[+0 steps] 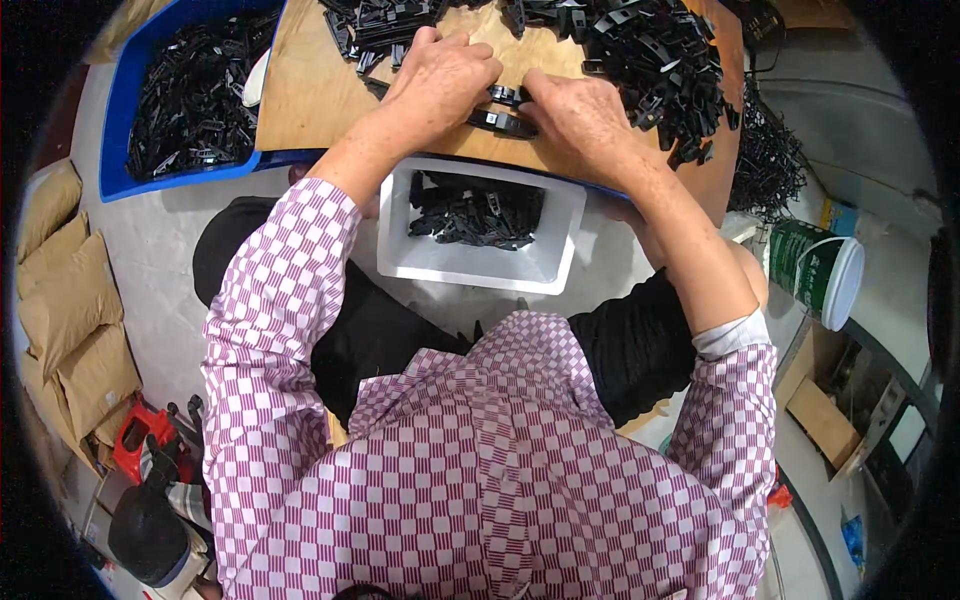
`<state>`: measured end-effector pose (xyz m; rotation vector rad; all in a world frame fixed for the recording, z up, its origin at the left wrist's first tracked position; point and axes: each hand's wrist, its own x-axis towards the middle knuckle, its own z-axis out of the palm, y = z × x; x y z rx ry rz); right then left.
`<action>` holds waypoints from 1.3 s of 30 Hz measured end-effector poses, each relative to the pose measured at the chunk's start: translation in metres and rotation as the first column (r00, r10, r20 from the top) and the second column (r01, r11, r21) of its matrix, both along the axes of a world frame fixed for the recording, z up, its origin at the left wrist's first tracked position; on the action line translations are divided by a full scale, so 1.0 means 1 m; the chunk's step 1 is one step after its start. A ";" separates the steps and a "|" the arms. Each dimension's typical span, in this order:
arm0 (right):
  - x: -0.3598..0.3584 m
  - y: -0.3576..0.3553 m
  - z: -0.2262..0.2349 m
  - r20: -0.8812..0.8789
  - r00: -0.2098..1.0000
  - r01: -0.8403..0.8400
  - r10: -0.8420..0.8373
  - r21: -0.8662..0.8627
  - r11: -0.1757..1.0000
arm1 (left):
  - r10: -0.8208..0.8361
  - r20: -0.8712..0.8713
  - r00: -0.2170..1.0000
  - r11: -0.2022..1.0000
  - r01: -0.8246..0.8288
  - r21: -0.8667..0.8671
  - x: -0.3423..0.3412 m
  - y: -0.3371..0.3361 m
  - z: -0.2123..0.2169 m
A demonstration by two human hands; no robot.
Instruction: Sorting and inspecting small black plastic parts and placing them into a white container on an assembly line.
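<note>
My left hand (447, 80) rests over the wooden tabletop (310, 85) with its fingers curled. What its fingertips hold, if anything, is hidden. Close beside it, my right hand (578, 108) has thumb and fingers closed at the end of a small black plastic part (506, 95). A second, longer black plastic part (503, 123) lies just nearer to me, by the table's front edge. Below that edge stands a white plastic bin (480, 262) with a heap of black parts (478, 212) in it.
A large pile of black plastic parts (660, 60) covers the table's right side; another pile (375, 30) lies at the far left. The blue crate (122, 120) at left holds more. A green bucket (800, 265) lies at right. Brown packages (75, 305) are stacked at left.
</note>
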<state>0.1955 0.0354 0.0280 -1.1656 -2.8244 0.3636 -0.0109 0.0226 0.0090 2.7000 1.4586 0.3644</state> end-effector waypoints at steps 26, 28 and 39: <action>0.006 -0.009 -0.025 -0.250 0.966 -0.080 0.066 -0.046 0.996 | -0.011 0.079 0.997 0.997 0.017 -0.072 -0.012 -0.029 -0.008; 0.005 -0.009 -0.024 -0.206 0.975 -0.096 0.083 -0.057 0.994 | -0.047 0.139 0.989 0.995 0.058 -0.076 -0.009 -0.027 -0.011; 0.035 -0.018 -0.008 -0.099 0.995 -0.008 -0.003 -0.108 0.994 | -0.118 0.072 0.990 0.975 0.130 -0.181 -0.008 -0.031 -0.011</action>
